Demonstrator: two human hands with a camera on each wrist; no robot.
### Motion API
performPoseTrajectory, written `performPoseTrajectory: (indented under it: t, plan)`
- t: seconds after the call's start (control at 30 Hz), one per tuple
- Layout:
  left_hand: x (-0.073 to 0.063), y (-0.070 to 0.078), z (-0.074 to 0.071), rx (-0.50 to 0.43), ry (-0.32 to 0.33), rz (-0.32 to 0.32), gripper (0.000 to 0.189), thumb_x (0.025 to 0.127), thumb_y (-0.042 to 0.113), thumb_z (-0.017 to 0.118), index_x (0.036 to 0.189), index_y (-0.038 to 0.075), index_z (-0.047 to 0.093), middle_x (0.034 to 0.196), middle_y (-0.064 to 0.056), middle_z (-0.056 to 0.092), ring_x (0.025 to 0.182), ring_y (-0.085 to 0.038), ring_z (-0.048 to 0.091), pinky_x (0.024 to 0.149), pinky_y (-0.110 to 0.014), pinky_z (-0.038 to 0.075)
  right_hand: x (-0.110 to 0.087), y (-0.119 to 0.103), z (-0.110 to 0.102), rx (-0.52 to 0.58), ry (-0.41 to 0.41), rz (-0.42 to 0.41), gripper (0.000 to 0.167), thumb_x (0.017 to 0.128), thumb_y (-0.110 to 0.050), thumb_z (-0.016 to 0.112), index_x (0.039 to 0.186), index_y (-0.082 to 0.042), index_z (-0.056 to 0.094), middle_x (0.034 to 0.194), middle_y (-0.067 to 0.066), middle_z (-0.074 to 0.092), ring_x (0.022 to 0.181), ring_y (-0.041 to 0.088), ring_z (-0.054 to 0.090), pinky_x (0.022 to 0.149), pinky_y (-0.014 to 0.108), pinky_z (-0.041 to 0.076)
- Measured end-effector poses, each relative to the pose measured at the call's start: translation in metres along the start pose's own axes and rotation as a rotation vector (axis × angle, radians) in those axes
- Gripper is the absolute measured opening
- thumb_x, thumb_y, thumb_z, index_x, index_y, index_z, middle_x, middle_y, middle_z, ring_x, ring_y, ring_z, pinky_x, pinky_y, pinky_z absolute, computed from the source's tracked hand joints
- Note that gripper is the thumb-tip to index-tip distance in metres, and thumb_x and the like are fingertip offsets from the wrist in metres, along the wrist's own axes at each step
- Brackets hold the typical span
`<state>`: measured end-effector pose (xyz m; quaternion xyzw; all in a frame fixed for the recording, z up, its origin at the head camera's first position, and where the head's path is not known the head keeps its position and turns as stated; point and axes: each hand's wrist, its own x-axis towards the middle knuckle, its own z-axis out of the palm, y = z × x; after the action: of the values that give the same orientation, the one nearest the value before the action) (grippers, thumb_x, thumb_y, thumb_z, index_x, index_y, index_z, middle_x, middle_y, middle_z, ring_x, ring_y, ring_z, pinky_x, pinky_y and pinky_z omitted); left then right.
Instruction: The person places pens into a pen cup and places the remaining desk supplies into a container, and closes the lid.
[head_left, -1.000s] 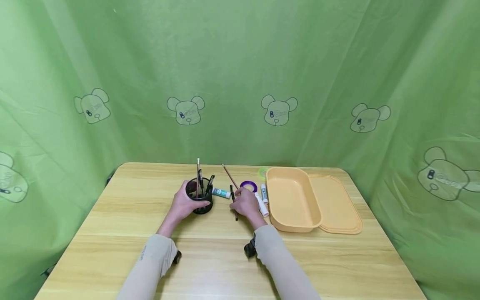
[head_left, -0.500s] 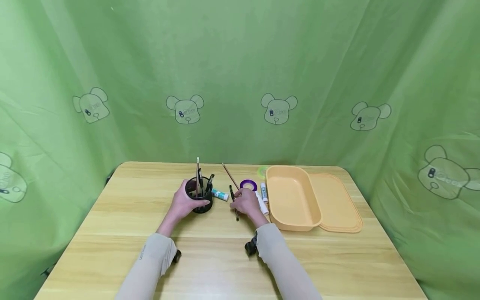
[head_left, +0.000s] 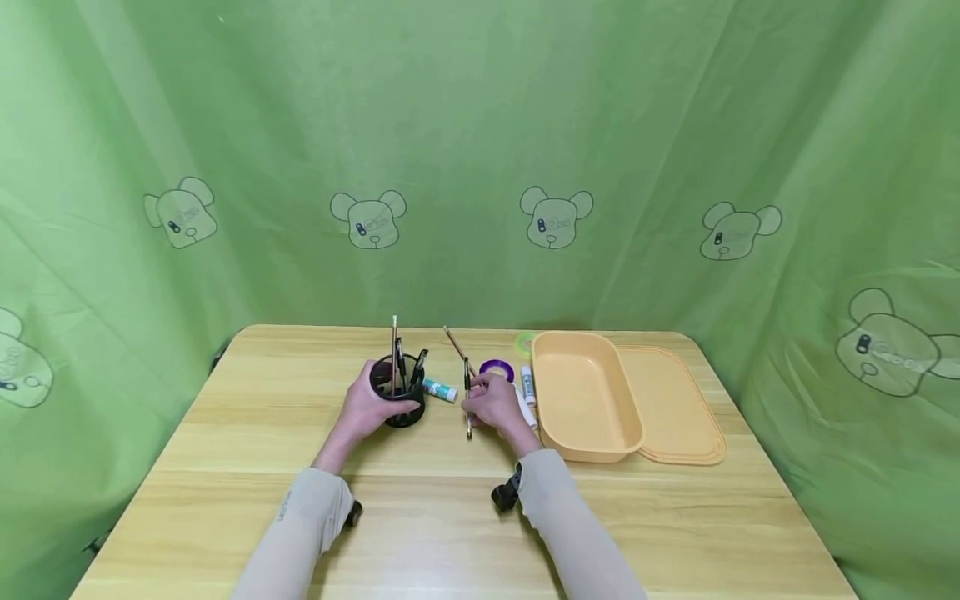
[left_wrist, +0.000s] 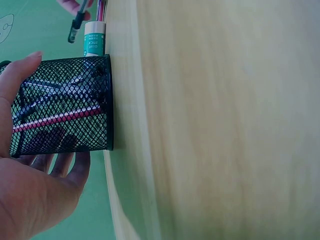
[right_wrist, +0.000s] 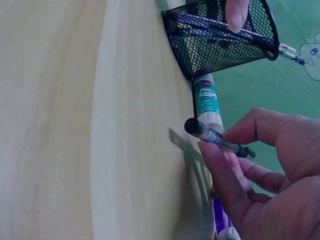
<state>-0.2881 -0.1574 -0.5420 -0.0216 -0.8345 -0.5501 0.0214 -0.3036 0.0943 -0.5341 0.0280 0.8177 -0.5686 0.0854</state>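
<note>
A black mesh pen holder (head_left: 408, 410) stands on the table with several pens and a tall thin stick in it. My left hand (head_left: 365, 410) grips it from the left, thumb along the near side. To its right, my right hand (head_left: 492, 403) pinches a black-ended pen (right_wrist: 215, 136) between thumb and fingers. In the right wrist view the pen is above the table, its shadow falling on the wood. A glue stick (right_wrist: 206, 99) with a teal label lies between the holder and my right hand. Beyond that hand lies a thin brown stick (head_left: 457, 346), its near end hidden.
A purple tape roll (head_left: 491, 365), a pale green ring (head_left: 523, 342) and white tubes (head_left: 528, 386) lie right of my right hand. Beside them sits an orange box (head_left: 588, 454), overlapping its flat lid (head_left: 678, 408). A green curtain (head_left: 465, 275) hangs behind the table (head_left: 420, 533).
My right hand has raised the pen slightly and turned it to point more straight away from me. My left hand keeps its grip on the pen holder.
</note>
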Motion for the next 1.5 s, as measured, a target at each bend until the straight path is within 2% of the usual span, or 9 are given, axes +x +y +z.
performPoseTrajectory:
  t: [0.13,0.3,0.57,0.83,1.03,1.27,1.5]
  plan:
    - [-0.001,-0.001,0.000,0.000,-0.002,-0.009,0.084,0.066,0.023,0.098,0.134,0.010,0.052,0.131,-0.013,0.066,0.128,-0.036,0.059,0.116,-0.056,0.044,-0.001,-0.001,-0.002,0.080,-0.010,0.002,0.052,0.081,0.013,0.073,0.131,0.003,0.061,0.092,0.008,0.063,0.062,0.017,0.063,0.059,0.037,0.064]
    - [-0.003,-0.001,0.000,-0.012,-0.003,-0.012,0.084,0.065,0.023,0.099,0.134,0.011,0.052,0.131,-0.012,0.066,0.128,-0.036,0.059,0.116,-0.055,0.043,-0.002,-0.004,-0.003,0.106,-0.023,0.006,0.055,0.083,0.013,0.072,0.135,-0.001,0.059,0.096,0.009,0.063,0.069,0.020,0.065,0.063,0.038,0.065]
    - [-0.004,0.000,-0.001,-0.022,0.000,-0.015,0.082,0.065,0.022,0.098,0.133,0.011,0.052,0.131,-0.012,0.067,0.128,-0.036,0.059,0.116,-0.055,0.043,-0.002,-0.006,-0.006,0.155,-0.013,-0.010,0.057,0.081,0.015,0.069,0.135,-0.002,0.059,0.103,0.011,0.063,0.070,0.022,0.065,0.068,0.045,0.066]
    - [-0.003,0.000,0.000,-0.023,-0.003,-0.014,0.083,0.066,0.021,0.098,0.134,0.011,0.052,0.132,-0.012,0.066,0.128,-0.035,0.058,0.117,-0.055,0.043,-0.001,-0.006,-0.009,0.220,0.015,-0.048,0.056,0.081,0.014,0.070,0.133,-0.001,0.059,0.116,0.023,0.066,0.077,0.023,0.069,0.066,0.039,0.066]
    - [-0.004,0.000,0.001,-0.024,-0.006,-0.019,0.084,0.066,0.020,0.098,0.135,0.010,0.051,0.133,-0.013,0.066,0.128,-0.036,0.058,0.116,-0.055,0.043,-0.001,-0.007,-0.010,0.265,0.010,-0.065,0.057,0.081,0.016,0.069,0.134,-0.003,0.059,0.114,0.022,0.066,0.080,0.021,0.068,0.068,0.037,0.066]
    - [0.000,0.000,0.000,-0.037,-0.012,-0.009,0.086,0.066,0.022,0.098,0.137,0.011,0.050,0.134,-0.013,0.065,0.130,-0.035,0.058,0.117,-0.056,0.043,-0.001,-0.014,-0.010,0.322,0.028,-0.096,0.059,0.081,0.016,0.071,0.135,-0.004,0.059,0.110,0.018,0.065,0.080,0.017,0.066,0.074,0.042,0.066]
    - [0.000,0.000,-0.001,-0.036,-0.017,-0.015,0.088,0.066,0.022,0.099,0.138,0.011,0.050,0.135,-0.014,0.065,0.130,-0.036,0.058,0.117,-0.056,0.042,-0.004,-0.022,-0.010,0.345,0.038,-0.117,0.058,0.083,0.015,0.073,0.135,-0.006,0.059,0.111,0.018,0.066,0.083,0.017,0.069,0.073,0.040,0.066]
